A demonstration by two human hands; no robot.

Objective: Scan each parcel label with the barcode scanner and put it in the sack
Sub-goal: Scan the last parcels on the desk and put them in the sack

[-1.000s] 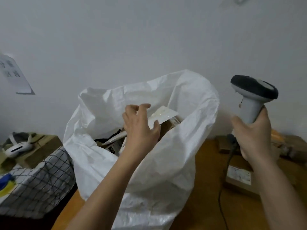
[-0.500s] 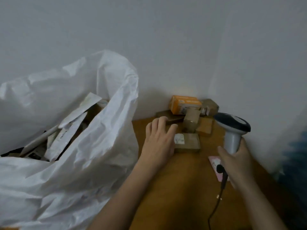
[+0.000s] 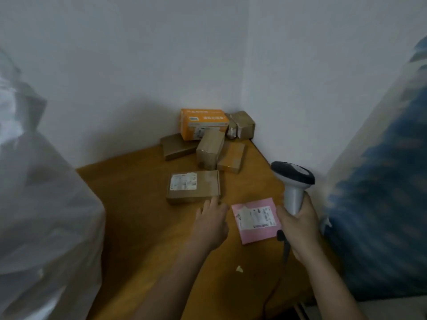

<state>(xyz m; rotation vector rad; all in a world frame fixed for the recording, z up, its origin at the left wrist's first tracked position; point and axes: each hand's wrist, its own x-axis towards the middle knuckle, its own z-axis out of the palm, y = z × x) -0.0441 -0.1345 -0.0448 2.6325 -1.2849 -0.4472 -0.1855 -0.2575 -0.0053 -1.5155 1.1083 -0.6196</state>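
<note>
Right hand w/ grip curled round the scanner handle, head up and aimed fwd, ready to read a label. Left hand empty, fingers straight, tips at near edge of the flat box, label up; likely next pick. Pink mailer lies betw. the hands. Sack at left; bare worktop betw. gives a free path. More boxes in corner.

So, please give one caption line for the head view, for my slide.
Left hand reaches between flat brown parcel and pink mailer; right hand holds barcode scanner.
</note>
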